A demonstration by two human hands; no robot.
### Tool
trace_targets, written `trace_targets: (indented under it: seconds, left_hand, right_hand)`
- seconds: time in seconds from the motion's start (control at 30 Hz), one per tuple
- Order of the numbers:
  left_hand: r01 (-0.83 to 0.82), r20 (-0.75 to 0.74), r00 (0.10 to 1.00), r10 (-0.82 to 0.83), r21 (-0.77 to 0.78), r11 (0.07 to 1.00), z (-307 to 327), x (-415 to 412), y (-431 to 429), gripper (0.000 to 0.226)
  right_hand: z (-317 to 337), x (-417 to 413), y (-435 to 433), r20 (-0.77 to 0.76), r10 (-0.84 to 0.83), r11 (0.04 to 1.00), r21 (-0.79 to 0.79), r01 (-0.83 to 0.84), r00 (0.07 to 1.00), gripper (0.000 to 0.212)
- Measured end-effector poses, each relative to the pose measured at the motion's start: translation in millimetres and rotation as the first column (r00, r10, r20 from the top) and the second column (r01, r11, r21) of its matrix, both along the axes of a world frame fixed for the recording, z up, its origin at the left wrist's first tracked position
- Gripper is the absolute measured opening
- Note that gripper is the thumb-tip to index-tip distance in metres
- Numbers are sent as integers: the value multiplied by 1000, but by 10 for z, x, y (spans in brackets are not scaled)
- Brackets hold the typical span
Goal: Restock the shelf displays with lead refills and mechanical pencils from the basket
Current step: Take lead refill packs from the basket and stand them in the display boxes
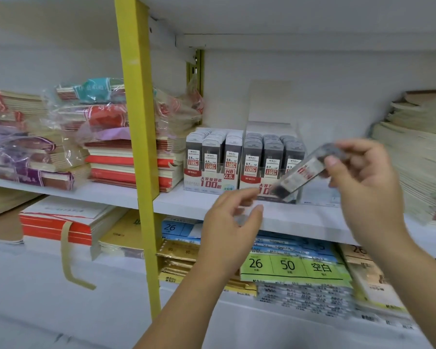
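Right hand (pixel 363 177) with a lead refill case (pixel 305 172) at the shelf (pixel 181 200).
The fingers pinch the tilted case, which hides part of the right display box (pixel 251 178); the left display box (pixel 209 182) touches it. The left hand (pixel 227 222) is nearer, fingers apart, holding nothing. Notebooks (pixel 126 162) lie left, behind a yellow post (pixel 139 147).

Left display box (pixel 207 182) read "HB 0.5", "100". 0.5 refill cases (pixel 193 157) in it read "0.5 HB", "100". 0.7 refill cases (pixel 251 159) in right display box (pixel 248 181) read "0.7 HB", "100". Green label (pixel 287 265) on lower shelf read "26", "50", "空白". Blue pack (pixel 171 227) read "26". Print on held refill case (pixel 302 172) in right hand (pixel 363 177) was blurred.
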State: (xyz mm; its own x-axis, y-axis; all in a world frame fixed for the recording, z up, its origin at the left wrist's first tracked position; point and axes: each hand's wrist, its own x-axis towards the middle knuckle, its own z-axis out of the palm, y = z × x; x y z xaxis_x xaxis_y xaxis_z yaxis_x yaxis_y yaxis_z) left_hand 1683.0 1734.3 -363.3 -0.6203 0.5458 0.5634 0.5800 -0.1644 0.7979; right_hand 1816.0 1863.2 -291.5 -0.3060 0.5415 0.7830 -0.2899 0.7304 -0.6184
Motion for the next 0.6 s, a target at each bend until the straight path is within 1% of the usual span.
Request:
trace_targets:
  seconds: [0.03,0.07,0.1,0.17,0.2,0.27,0.33,0.4,0.5,0.6]
  left_hand:
    - [-90,-137,987,87,-14,996,1,-32,4,32]
    - [-154,-257,956,139,-38,987,-10,-67,16,40]
    - [-198,-348,924,158,-81,977,-29,-99,37,49]
    - [-253,-457,878,140,-198,947,-85,-148,89,64]
    - [-276,-498,858,124,-243,930,-123,-169,120,68]
    - [-320,-572,813,109,-283,904,-195,-187,169,68]
    - [-353,-605,788,112,-295,888,-229,-193,198,67]
    - [-358,-609,784,120,-286,889,-240,-203,209,66]
    - [-346,-603,789,118,-277,896,-245,-214,183,67]
    - [-335,-600,792,114,-271,902,-247,-223,162,66]
  right_hand:
    - [131,28,47,6,-43,996,81,43,999,27]
    - [250,42,93,21,-80,985,158,76,997,28]
    - [348,41,143,42,-111,970,223,99,993,25]
    - [480,-1,238,102,-179,935,328,137,979,22]
    - [513,-31,282,143,-218,914,376,151,965,22]
    - [535,-89,349,214,-280,880,447,161,936,23]
    - [542,-137,405,237,-297,877,452,165,925,27]
    - [555,-184,461,253,-261,906,397,146,932,27]
    - [534,-256,529,323,-210,937,335,96,923,26]
    - [491,-321,562,395,-268,926,358,122,879,22]
